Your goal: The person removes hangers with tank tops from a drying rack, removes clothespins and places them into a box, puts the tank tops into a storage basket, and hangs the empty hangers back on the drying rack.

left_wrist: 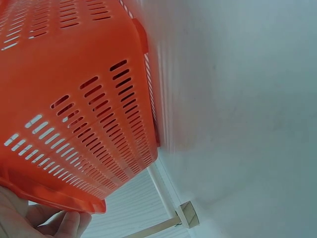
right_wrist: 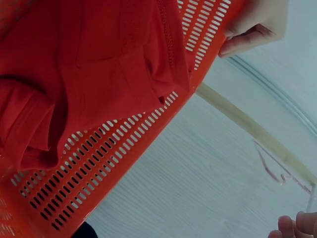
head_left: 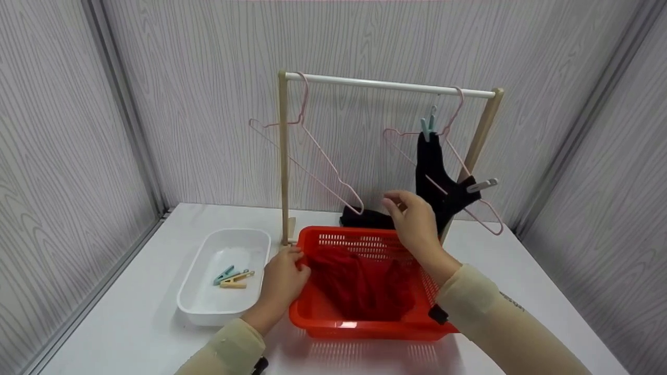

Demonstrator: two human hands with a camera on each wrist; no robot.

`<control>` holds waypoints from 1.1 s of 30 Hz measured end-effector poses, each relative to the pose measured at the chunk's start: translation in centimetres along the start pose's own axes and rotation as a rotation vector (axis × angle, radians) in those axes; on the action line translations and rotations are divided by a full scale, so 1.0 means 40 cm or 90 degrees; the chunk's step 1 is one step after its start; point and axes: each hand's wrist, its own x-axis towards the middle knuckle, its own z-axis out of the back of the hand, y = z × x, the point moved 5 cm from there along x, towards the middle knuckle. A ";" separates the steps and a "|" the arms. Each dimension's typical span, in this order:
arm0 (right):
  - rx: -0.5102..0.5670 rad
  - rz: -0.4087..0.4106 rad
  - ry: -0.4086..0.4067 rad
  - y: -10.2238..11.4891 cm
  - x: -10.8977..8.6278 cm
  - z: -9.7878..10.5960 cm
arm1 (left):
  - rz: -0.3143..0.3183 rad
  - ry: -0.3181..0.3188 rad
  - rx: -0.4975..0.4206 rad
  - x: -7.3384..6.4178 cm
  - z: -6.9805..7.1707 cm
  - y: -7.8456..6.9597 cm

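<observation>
A red slotted basket (head_left: 359, 329) stands in front on the table, with a crumpled red cloth garment (head_left: 351, 284) inside. My left hand (head_left: 284, 276) holds the basket's left rim near its far corner; in the left wrist view its fingers (left_wrist: 72, 222) curl under that rim. Raised above the basket's far right part, my right hand (head_left: 417, 224) has loosely bent fingers with nothing between them. Just beyond it a black garment (head_left: 430, 161) hangs from the right pink hanger (head_left: 457, 153). A mint clothespin (head_left: 428, 130) clips its top, and a grey clothespin (head_left: 482, 185) its lower right strap.
A rack with a white rail (head_left: 375, 83) and wooden posts (head_left: 284, 156) stands behind the basket. The left pink hanger (head_left: 321, 150) is bare. To the left, a white tray (head_left: 221, 316) contains mint (head_left: 225, 273) and yellow clothespins (head_left: 233, 285). Black cloth (head_left: 365, 219) lies behind the basket.
</observation>
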 end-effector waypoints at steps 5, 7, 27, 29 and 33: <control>0.002 -0.015 -0.009 -0.043 -0.004 0.034 | 0.004 0.005 -0.004 0.000 -0.002 0.002; 0.004 -0.021 -0.014 -0.058 -0.006 0.050 | 0.003 0.005 -0.004 0.000 -0.002 0.002; -0.031 -0.007 -0.144 -0.143 -0.029 0.192 | 0.017 0.001 -0.011 0.003 0.001 0.001; -0.028 -0.011 -0.159 -0.154 -0.032 0.205 | 0.017 0.000 -0.010 0.002 0.002 0.000; -0.014 -0.016 -0.198 -0.177 -0.038 0.232 | 0.022 0.003 -0.010 0.000 0.002 -0.002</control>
